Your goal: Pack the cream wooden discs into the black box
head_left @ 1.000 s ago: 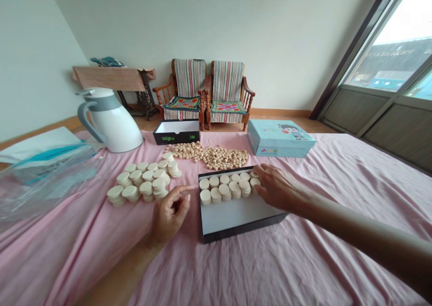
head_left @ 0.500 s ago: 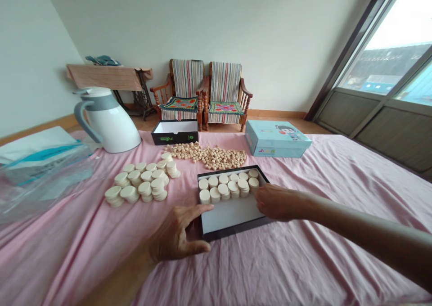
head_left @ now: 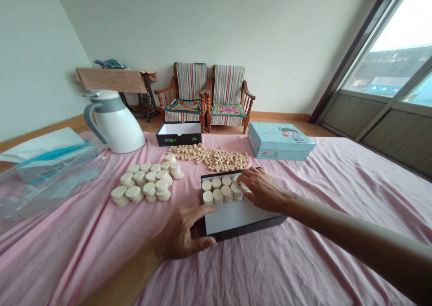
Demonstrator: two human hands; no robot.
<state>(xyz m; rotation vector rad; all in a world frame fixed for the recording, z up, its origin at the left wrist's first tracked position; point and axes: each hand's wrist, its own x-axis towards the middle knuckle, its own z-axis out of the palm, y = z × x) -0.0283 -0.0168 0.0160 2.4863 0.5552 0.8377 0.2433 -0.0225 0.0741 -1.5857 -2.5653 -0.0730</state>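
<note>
A shallow black box (head_left: 249,229) with a white inside stands before me, holding two rows of stacked round, pale discs (head_left: 216,183) along its far side. My left hand (head_left: 182,231) is at the box's near left corner, thumb and index finger spread, the index tip over the left rim. Across the right part of the rows lies my right hand (head_left: 261,189), fingers stretched out and touching the stacks; it hides several of them. Left of the box, more stacks of pale discs (head_left: 150,188) stand on the pink cloth (head_left: 236,274).
Beyond the box lies a heap of small wooden pieces (head_left: 224,159). Behind it are another black box (head_left: 178,137) and a light blue box (head_left: 281,141). A white and grey jug (head_left: 121,128) and clear plastic packaging (head_left: 50,175) are at the left. Two chairs (head_left: 227,90) stand by the wall.
My right hand has moved from the box's right edge leftward and farther away, onto the stacks, and its fingers have opened out. My left hand stays at the corner. The view has shifted slightly.
</note>
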